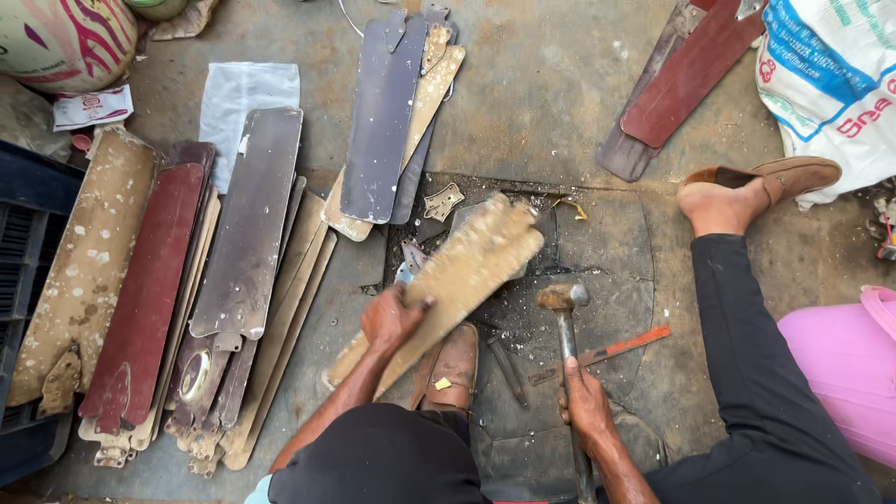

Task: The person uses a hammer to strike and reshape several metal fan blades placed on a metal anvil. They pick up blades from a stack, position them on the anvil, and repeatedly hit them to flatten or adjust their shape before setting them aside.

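Concrete floor [551, 84]: one hammer [565, 308], perhaps fifteen fan blades [247, 224].

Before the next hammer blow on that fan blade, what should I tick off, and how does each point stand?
1. Left hand grips the worn fan blade: ok.
2. Right hand holds the hammer by its handle: ok.
3. Blade rests on the dark mat: ok.
4. Left-hand fingers are away from the hammer head: ok, the head sits off to the blade's side.
5. Mat free of loose bits: not ok, a bracket and debris lie there.
6. Person's shoe is away from the blade: not ok, it sits beside the blade's lower end.
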